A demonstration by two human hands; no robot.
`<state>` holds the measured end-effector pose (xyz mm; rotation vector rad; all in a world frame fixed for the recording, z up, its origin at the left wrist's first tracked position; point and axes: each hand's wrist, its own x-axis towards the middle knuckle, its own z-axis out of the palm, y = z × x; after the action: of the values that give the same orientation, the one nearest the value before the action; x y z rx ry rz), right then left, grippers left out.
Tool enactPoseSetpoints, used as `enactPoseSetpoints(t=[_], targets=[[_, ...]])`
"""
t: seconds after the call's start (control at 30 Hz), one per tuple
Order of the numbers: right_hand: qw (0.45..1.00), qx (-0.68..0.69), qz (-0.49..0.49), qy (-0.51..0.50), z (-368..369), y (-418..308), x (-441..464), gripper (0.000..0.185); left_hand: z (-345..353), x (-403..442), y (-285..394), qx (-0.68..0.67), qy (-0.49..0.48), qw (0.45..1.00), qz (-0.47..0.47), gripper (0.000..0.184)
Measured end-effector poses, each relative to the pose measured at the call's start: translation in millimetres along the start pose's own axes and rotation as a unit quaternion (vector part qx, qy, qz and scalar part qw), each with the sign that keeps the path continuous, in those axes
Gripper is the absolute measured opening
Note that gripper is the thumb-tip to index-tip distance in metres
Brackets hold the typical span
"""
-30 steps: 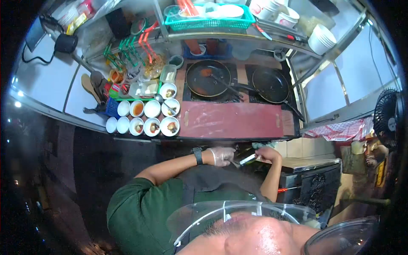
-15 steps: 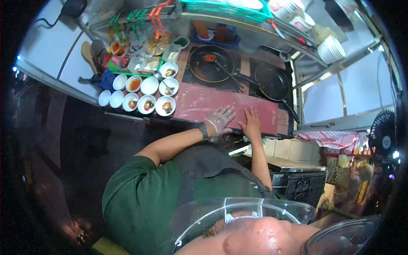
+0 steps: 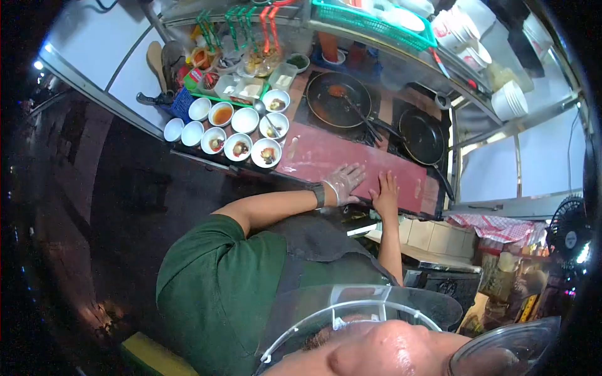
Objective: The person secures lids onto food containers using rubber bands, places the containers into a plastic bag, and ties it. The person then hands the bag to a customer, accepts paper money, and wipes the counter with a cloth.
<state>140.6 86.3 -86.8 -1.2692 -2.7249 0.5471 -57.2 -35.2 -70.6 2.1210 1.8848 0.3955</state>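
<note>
My left hand [image 3: 345, 183], in a clear plastic glove and with a dark watch at the wrist, lies with spread fingers on the front part of the red cutting board [image 3: 307, 153]. My bare right hand [image 3: 386, 195] rests on the same board a little to the right, fingers stretched out. Neither hand holds anything. Behind the board stands a large black pan [image 3: 323, 109] with reddish sauce and a utensil in it. A smaller black pan [image 3: 421, 128] is to its right. Several white bowls [image 3: 246, 120], some with sauce or seasonings, stand left of the board.
Food containers [image 3: 249, 88] stand behind the bowls. Above the counter is a shelf with a teal basket [image 3: 376, 25] and stacked white cups [image 3: 509, 100]. Wooden and black utensils [image 3: 155, 62] stand at the far left. A black fan [image 3: 567, 232] is at the right.
Both hands have come up from below the counter edge onto the board, and the white object near them earlier is no longer held. The camera view has turned and shifted.
</note>
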Motion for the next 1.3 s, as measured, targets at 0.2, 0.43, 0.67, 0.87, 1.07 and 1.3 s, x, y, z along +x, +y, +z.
enactPoseSetpoints(t=[0.2,0.43,0.67,0.87,1.07,1.3], targets=[[0.997,-0.049,-0.036,0.043,1.7,8.4,-0.6,0.066,23.7,-3.3,-9.6,0.017,0.047,0.998,0.029,0.091],[0.991,-0.095,-0.017,0.093,4.0,7.6,-7.9,0.064,-1.9,2.0,3.0,0.045,0.008,0.999,0.011,0.084],[0.993,-0.075,-0.033,0.080,-1.3,-2.4,-13.1,0.066,-2.7,5.0,3.2,0.059,-0.006,0.998,0.007,0.083],[0.990,-0.099,-0.060,0.083,-0.2,2.1,-14.4,0.067,-1.3,5.0,6.5,0.088,-0.023,0.996,0.001,0.084],[0.991,-0.100,-0.035,0.083,6.0,-8.9,-15.4,0.070,6.5,2.7,4.6,0.058,-0.004,0.998,-0.012,0.085],[0.998,-0.057,-0.018,0.007,-17.6,-7.8,-0.4,0.070,6.2,1.0,4.7,0.055,0.007,0.998,0.008,0.084]])
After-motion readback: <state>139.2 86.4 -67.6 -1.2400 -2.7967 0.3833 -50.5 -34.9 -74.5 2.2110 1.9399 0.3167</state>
